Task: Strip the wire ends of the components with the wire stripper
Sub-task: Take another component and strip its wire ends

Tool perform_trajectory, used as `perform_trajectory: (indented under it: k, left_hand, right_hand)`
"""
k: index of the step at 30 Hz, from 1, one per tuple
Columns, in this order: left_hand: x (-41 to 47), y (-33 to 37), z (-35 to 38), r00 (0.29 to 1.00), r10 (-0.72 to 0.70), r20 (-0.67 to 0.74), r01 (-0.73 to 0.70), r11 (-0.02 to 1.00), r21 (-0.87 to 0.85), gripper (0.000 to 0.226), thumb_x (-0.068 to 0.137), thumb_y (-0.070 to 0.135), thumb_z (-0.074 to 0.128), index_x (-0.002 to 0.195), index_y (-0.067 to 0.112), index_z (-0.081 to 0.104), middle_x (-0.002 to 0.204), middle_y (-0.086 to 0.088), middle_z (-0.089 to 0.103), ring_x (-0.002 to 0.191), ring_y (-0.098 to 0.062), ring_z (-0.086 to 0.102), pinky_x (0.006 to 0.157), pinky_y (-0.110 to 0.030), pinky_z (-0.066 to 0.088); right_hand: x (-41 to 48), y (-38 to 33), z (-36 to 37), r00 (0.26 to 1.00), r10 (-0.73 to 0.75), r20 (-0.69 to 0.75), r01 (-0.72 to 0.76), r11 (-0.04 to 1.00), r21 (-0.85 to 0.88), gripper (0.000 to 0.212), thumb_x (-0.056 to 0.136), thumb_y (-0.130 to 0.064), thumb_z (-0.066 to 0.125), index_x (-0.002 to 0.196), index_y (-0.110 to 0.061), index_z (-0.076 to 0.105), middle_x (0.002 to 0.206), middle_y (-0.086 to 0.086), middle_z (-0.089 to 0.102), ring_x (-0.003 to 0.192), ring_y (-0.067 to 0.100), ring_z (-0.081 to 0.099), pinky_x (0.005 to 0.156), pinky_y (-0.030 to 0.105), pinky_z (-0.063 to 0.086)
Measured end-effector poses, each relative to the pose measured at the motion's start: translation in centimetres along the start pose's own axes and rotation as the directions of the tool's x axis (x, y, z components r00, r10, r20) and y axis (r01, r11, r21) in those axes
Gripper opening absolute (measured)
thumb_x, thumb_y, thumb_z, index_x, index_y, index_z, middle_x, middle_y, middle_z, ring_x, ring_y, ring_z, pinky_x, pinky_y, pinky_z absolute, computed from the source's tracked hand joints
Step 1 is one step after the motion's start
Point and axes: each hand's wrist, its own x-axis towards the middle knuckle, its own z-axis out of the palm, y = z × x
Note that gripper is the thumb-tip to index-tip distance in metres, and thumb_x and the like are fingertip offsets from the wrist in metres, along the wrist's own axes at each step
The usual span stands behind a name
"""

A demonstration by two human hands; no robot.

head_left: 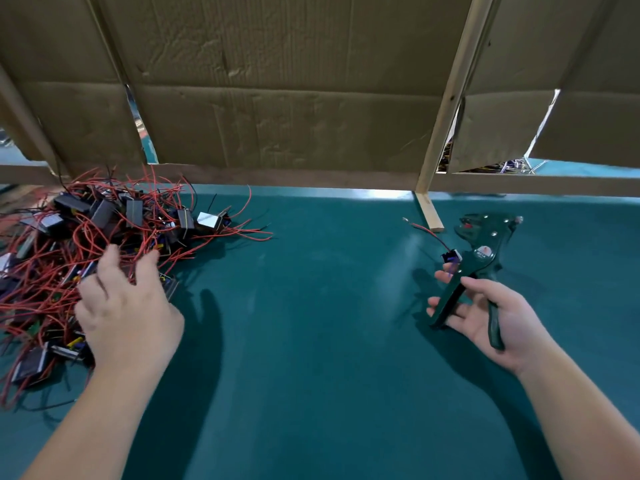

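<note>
A heap of small block-shaped components [104, 233] with tangled red and black wires fills the table's left side. My left hand [128, 306] hovers over the heap's near edge, fingers spread and relaxed, holding nothing. At the right, my right hand [491, 313] holds the dark green wire stripper [481, 258] by its handles, jaws pointing away from me. A single small component [452, 256] sits at my right fingertips against the stripper, its red wire [424, 230] trailing up-left over the mat.
The green table mat [311, 306] spans the view. Cardboard sheets [277, 98] hang across the back on a wooden frame, with a wooden post [446, 109] and its foot [429, 211] just left of the stripper. More wires show through a gap at the far right.
</note>
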Motion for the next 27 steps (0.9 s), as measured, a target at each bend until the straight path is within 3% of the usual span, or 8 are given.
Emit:
perform_trajectory:
  k: [2,4,7,10,15,20,24,27]
  left_hand:
    - [0.8,-0.7,0.0,0.998,-0.061,0.006,0.061,0.997,0.049,0.065,0.070,-0.003,0.070,0.131,0.013,0.054,0.131,-0.031,0.046,0.106,-0.052,0.043,0.086,-0.058,0.036]
    - [2.1,-1.9,0.1,0.991,-0.085,0.108,0.069,0.988,0.138,0.064,0.077,0.004,0.067,0.136,0.021,0.049,0.111,-0.026,0.060,0.096,-0.047,0.054,0.083,-0.051,0.042]
    - [3.6,-3.1,-0.2,0.982,-0.066,0.178,0.048,0.993,0.106,0.049,0.082,0.019,0.069,0.129,0.022,0.057,0.092,-0.018,0.070,0.088,-0.039,0.063,0.085,-0.049,0.047]
    - [4.5,-3.6,-1.2,0.989,-0.041,0.145,0.041,0.999,0.003,0.028,0.083,0.029,0.073,0.105,0.013,0.072,0.090,-0.017,0.072,0.089,-0.038,0.065,0.089,-0.051,0.046]
    - [5.4,-3.4,-2.1,0.996,0.000,0.094,0.000,1.000,-0.001,0.015,0.086,0.036,0.067,0.088,0.022,0.072,0.078,-0.009,0.071,0.083,-0.034,0.066,0.088,-0.052,0.047]
    - [7.4,-3.2,-2.8,0.999,-0.039,-0.013,0.035,0.973,-0.227,0.041,0.080,0.057,0.039,0.092,0.026,0.062,0.086,-0.010,0.069,0.092,-0.037,0.061,0.088,-0.053,0.048]
    - [8.4,-2.3,-3.5,0.993,0.023,-0.119,-0.064,0.935,-0.350,0.037,0.085,0.058,0.041,0.100,0.027,0.056,0.085,-0.006,0.068,0.088,-0.033,0.062,0.086,-0.054,0.049]
    - [8.2,-1.5,-4.4,0.984,0.057,-0.168,-0.114,0.929,-0.353,0.040,0.082,0.055,0.062,0.111,0.032,0.049,0.082,-0.003,0.070,0.090,-0.032,0.065,0.091,-0.059,0.045]
  right_hand:
    - [-0.3,0.1,0.2,0.998,0.006,0.068,-0.006,1.000,-0.002,0.039,0.083,-0.018,0.051,0.119,-0.004,0.056,0.120,0.017,0.063,0.079,0.034,0.066,0.071,0.047,0.059]
    - [-0.6,0.2,0.3,0.992,-0.006,0.124,0.005,1.000,0.012,0.044,0.081,-0.022,0.050,0.121,-0.006,0.056,0.116,0.021,0.064,0.080,0.034,0.065,0.076,0.048,0.058]
    - [-0.9,-0.1,0.3,0.981,-0.073,0.182,0.068,0.997,0.034,0.046,0.082,-0.023,0.047,0.123,-0.005,0.055,0.112,0.022,0.065,0.082,0.034,0.064,0.079,0.049,0.057]
    - [-0.7,-0.3,0.5,0.976,-0.120,0.180,0.116,0.993,0.034,0.044,0.082,-0.020,0.046,0.122,-0.003,0.054,0.117,0.020,0.061,0.083,0.035,0.062,0.079,0.049,0.056]
    - [0.4,0.0,0.5,0.995,-0.045,0.090,0.046,0.999,-0.005,0.030,0.095,-0.013,0.038,0.115,-0.005,0.059,0.114,0.014,0.053,0.079,0.036,0.065,0.076,0.049,0.057]
    - [0.8,0.3,0.1,0.997,-0.059,0.040,0.060,0.998,-0.014,0.028,0.097,-0.010,0.037,0.114,-0.008,0.059,0.110,0.016,0.047,0.082,0.038,0.066,0.077,0.049,0.054]
    - [0.7,0.7,-0.3,0.995,-0.080,0.053,0.081,0.996,-0.021,0.031,0.095,-0.010,0.039,0.117,-0.007,0.060,0.102,0.013,0.053,0.082,0.038,0.067,0.076,0.049,0.056]
    - [0.6,0.7,-0.5,0.995,-0.095,0.036,0.096,0.994,-0.053,0.031,0.095,-0.008,0.041,0.115,-0.009,0.064,0.096,0.014,0.057,0.083,0.039,0.067,0.078,0.051,0.056]
